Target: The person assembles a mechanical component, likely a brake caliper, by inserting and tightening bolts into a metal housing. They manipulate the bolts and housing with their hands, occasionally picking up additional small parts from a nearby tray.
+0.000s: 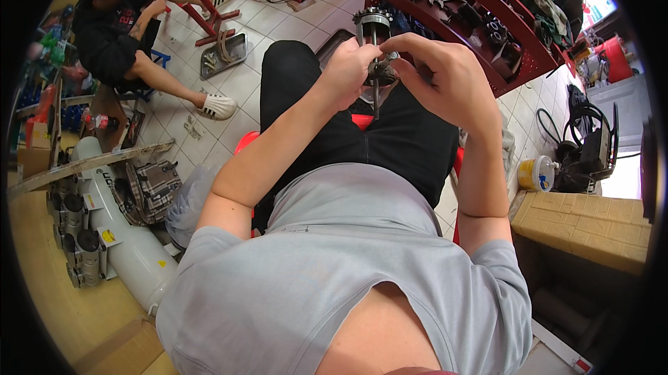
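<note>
Above my knees, a metal mechanical assembly [374, 20] stands roughly upright between my hands. It has a round, bolted-looking top and a slim rod [376, 102] running down through it. My left hand [348, 72] is closed on its left side, thumb and fingers pressed near the middle. My right hand [445, 76] arches over from the right, its thumb and forefinger closing on a small dark part [382, 69] around the rod. The palms and hands hide much of the middle, so the exact kind of assembly cannot be told.
A red tool cart [515, 79] with tools and loose parts stands ahead right. Metal trays [224, 55] lie on the tiled floor. Another person [115, 34] sits at the far left by a red stand. A white cylinder [122, 225] is left, a cardboard box [584, 225] right.
</note>
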`<state>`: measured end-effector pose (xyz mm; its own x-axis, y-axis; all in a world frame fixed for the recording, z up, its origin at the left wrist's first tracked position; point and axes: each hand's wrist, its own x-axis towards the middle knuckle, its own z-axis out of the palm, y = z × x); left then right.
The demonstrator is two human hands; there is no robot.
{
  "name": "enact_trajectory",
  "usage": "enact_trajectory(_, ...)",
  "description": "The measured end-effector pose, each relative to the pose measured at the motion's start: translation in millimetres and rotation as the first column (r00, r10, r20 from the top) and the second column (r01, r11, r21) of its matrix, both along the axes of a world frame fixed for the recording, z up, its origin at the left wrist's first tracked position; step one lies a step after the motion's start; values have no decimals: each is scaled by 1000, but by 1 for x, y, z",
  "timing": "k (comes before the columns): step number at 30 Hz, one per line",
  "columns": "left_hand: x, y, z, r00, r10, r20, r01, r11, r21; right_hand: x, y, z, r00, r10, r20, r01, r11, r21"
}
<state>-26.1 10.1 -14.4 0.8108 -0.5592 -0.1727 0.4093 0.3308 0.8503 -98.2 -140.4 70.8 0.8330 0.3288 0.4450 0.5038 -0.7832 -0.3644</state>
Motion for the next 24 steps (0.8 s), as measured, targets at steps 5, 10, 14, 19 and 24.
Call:
enact_trajectory(5, 1, 1, 1, 999, -36, 8, 36, 999, 26, 1, -1, 5, 999, -36, 16, 37, 997, -65)
enact_trajectory(10, 1, 0, -1, 1000, -18, 5, 17, 1000, 7, -1, -2, 2, 1000, 16, -4, -16, 1000, 16)
enact_trajectory(14, 2, 1, -2, 1000, -29, 4, 29, 1000, 5, 0, -2, 4, 999, -34, 10, 34, 998, -51)
enact_trajectory(19, -1, 0, 2, 1000, -22, 10, 22, 1000, -3, 3, -4, -6, 997, 56, 59, -59, 997, 49)
enact_trajectory(24, 1, 1, -1, 999, -32, 14, 31, 999, 10, 0, -1, 1, 998, -15, 53, 16, 1000, -17)
